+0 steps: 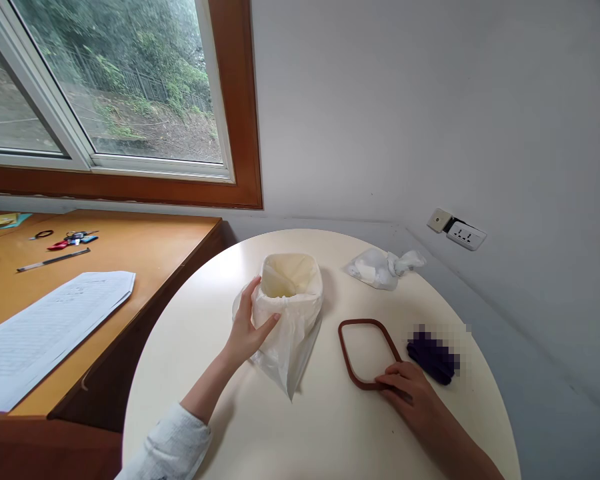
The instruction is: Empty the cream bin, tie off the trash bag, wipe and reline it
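Note:
A small trash bin (267, 283) stands upright on the round table, lined with a white plastic bag (293, 333) whose edge folds over the rim and hangs down the outside. My left hand (247, 333) grips the bin's near left side through the bag, thumb in front and fingers round the side. A brown rectangular ring with rounded corners (346, 353) lies to the right of the bin, at or just above the tabletop. My right hand (407, 387) pinches its near right corner. Beyond that hand lies a dark purple cloth bundle (433, 357), partly pixelated.
A knotted clear plastic bag with white contents (377, 268) lies at the back right of the white table (180, 347). On the wooden desk (180, 230) are papers (65, 333), a pen (53, 260) and keys (77, 238). A wall socket (466, 235) is at right.

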`<state>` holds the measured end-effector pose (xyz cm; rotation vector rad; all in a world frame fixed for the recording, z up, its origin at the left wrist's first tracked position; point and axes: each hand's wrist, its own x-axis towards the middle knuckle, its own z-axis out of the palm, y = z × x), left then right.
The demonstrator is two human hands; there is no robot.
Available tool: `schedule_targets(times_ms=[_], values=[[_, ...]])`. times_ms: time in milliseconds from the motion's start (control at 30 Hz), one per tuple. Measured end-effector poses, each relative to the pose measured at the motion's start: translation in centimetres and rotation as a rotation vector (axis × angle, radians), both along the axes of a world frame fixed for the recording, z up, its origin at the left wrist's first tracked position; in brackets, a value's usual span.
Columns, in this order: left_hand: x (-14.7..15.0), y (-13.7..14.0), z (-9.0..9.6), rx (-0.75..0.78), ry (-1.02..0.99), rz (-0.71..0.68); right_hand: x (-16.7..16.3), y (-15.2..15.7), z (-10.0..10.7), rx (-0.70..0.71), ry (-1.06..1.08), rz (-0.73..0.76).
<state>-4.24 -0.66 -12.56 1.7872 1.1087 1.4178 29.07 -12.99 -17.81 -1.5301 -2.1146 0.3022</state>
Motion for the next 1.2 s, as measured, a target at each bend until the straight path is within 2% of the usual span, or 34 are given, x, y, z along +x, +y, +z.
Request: schedule_targets(times_ms=[167,233,300,367,433,533,633,733,867,1033,1200], values=[[-0.8,0.1,0.1,-0.006,-0.102,-0.111,0.0,0.1,1.1,-0.140,-0.038,-0.020],[-1.5,0.4,0.0,-0.016,-0.136,-0.058,-0.1,0.3,1.8,-0.177,-0.057,-0.001],[-2.6,0.9,-0.4,-0.078,-0.102,0.079,-0.3,0.5,2.5,-0.225,-0.055,0.011],[-3.9,1.6,-0.9,-0.194,0.036,0.240,-0.8,0.6,3.0,-0.280,-0.039,0.026],[-5.2,2.1,-1.5,-0.331,0.253,0.338,-1.4,0.7,3.3,-0.326,-0.023,0.061],[-6.6,2.8,-2.5,-0.474,0.569,0.387,-2.0,1.2,3.8,-0.306,0.008,0.069],[-7.0,3.3,-3.0,-0.499,0.675,0.387,-2.5,2.7,5.0,-0.222,0.050,0.016],[-6.7,3.9,-3.0,-0.519,0.619,0.349,-3.3,5.7,6.5,-0.183,0.056,-0.014],[-6.4,5.0,-2.1,-0.609,0.467,0.259,-5.4,11.2,7.2,-0.303,-0.070,-0.095],[-6.2,5.9,0.0,-0.735,0.173,0.087,-8.6,17.8,5.5,-0.402,-0.112,-0.187],[-6.3,6.6,2.1,-0.784,-0.131,-0.053,-10.0,20.5,3.5,-0.466,-0.030,-0.219]])
